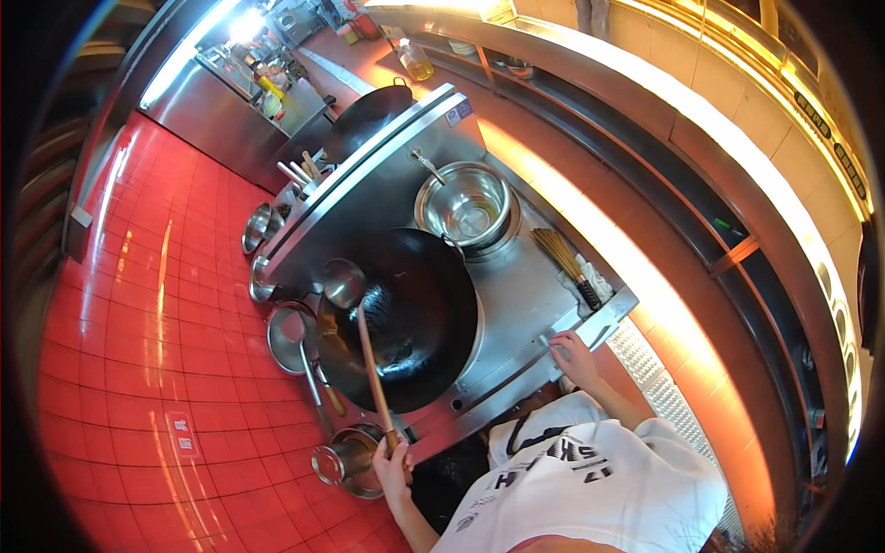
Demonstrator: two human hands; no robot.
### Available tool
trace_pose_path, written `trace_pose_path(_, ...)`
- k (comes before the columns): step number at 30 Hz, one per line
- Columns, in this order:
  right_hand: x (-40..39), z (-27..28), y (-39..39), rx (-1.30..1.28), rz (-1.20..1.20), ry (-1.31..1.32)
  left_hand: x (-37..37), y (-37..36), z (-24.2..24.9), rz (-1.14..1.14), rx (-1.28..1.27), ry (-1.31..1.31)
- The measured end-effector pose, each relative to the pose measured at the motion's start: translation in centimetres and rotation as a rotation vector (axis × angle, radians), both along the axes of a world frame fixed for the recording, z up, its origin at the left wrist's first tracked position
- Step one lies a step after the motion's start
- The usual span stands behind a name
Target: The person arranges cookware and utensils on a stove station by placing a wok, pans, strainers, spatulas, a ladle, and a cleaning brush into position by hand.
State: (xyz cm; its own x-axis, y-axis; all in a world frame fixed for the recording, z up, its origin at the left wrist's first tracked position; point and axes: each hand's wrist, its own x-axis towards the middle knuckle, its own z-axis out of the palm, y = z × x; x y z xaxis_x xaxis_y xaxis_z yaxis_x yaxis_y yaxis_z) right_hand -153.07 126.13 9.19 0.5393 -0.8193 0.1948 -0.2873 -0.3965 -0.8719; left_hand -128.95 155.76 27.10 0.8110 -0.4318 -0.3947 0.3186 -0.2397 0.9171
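My left hand (392, 468) is closed around the wooden handle of a long ladle (371, 355). The ladle's metal bowl rests at the far left inside a large black wok (419, 318), whose dark inner surface looks shiny. A brownish patch shows on the wok's left side. My right hand (573, 358) is at the front edge of the steel stove (516, 304), fingers partly stretched and touching the rim. Just beyond it lie a bamboo brush (560, 258) with a dark handle and a white cloth (595, 279).
A steel basin (464, 203) with liquid stands behind the wok, under a tap (429, 168). At the left are a strainer (288, 339), a spatula (297, 329) and a steel pot (343, 459). A second wok (367, 120) sits behind the steel splashback (369, 157). Red tiles (138, 369) cover the left side.
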Motion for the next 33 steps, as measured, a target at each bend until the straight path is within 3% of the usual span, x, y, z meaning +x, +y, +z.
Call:
trace_pose_path(9, -1.3, -0.8, -1.1, 0.002, -0.061, -0.011, -2.4, -3.7, -3.6, -0.186, 0.172, -0.026)
trace_pose_path(23, -2.1, -1.4, -1.8, 0.053, 0.049, 0.027, -0.8, -6.5, -6.3, -0.228, 0.243, 0.026)
trace_pose_path(30, -1.0, 2.1, -1.6, -0.04, 0.139, -0.018, -0.9, -7.3, -7.3, -0.223, 0.209, 0.035)
trace_pose_path(33, 0.8, 4.5, -1.9, -0.221, 0.3, 0.081, -1.0, -7.2, -8.4, -0.22, 0.192, 0.065)
